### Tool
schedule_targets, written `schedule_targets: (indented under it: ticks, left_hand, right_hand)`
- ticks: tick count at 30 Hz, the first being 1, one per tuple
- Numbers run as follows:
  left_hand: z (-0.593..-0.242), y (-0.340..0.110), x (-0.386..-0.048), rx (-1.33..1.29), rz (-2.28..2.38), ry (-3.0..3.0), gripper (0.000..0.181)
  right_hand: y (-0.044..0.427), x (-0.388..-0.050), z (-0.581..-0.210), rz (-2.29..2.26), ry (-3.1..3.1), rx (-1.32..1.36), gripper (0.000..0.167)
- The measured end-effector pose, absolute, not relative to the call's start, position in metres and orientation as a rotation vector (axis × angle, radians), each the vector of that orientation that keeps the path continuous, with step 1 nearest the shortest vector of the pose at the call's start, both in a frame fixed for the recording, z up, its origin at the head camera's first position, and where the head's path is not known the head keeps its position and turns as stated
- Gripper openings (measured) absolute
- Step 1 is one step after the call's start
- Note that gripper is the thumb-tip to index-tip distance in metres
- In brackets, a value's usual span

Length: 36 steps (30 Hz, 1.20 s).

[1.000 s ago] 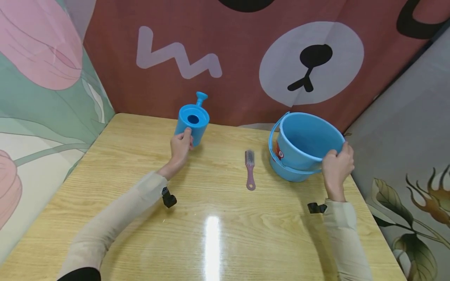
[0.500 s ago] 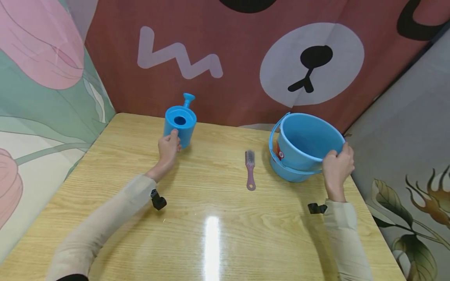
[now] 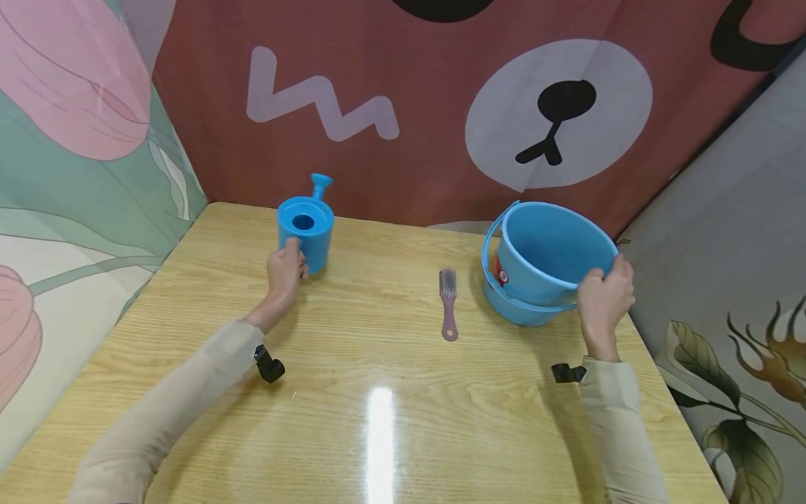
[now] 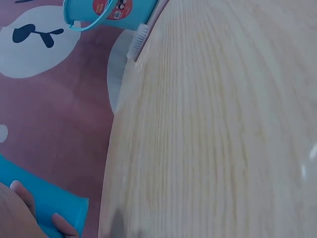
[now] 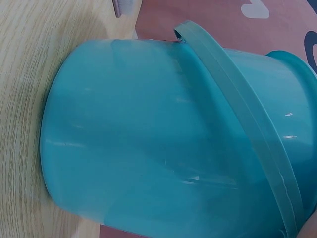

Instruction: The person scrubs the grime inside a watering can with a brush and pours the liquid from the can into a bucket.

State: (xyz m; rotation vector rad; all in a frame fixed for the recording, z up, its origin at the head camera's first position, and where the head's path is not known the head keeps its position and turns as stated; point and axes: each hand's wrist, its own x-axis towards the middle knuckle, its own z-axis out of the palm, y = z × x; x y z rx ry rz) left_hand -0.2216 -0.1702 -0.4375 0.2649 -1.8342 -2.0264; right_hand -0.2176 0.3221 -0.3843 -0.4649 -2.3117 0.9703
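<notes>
On the left side of the head view, my left hand (image 3: pixel 286 273) holds a small blue watering can (image 3: pixel 317 245) with its spout toward the back wall. The can's handle is hidden behind my fingers, and I cannot tell whether its base touches the table. My right hand (image 3: pixel 606 297) grips the rim of a light blue bucket (image 3: pixel 532 276) on the right. The bucket's base sits on the table, as the bucket wall (image 5: pixel 124 139) shows in the right wrist view. Its bail handle (image 5: pixel 242 104) hangs down around the side.
Between the two hands lies a purple-handled brush (image 3: pixel 448 304) with grey bristles, left of the bucket. The wooden table (image 3: pixel 352 350) meets a reddish-brown printed cloth (image 3: pixel 428 140) at the back. Patterned cloths also hang at both sides.
My left hand has carried the watering can leftward and slightly nearer to me. My right hand and the bucket have stayed in place, as has the brush.
</notes>
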Motion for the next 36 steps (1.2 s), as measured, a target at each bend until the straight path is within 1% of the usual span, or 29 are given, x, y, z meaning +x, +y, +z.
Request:
schedule_targets:
  ticks: [6,14,22,36]
  left_hand:
    - [-0.44,-0.181,-0.217,0.291,-2.044,-1.847,0.042]
    - [-0.444,-0.192,-0.213,0.327,-2.055,-1.901,0.045]
    - [-0.448,-0.198,-0.208,0.312,-2.017,-1.88,0.045]
    - [-0.454,-0.206,-0.201,0.366,-2.03,-1.864,0.044]
  right_hand:
    - [0.322,-0.218,-0.384,0.973,-2.319,-0.469,0.055]
    - [0.322,-0.218,-0.385,0.957,-2.305,-0.463,0.054]
    - [0.323,-0.218,-0.385,0.97,-2.309,-0.464,0.054]
    - [0.322,-0.217,-0.384,0.952,-2.296,-0.459,0.054]
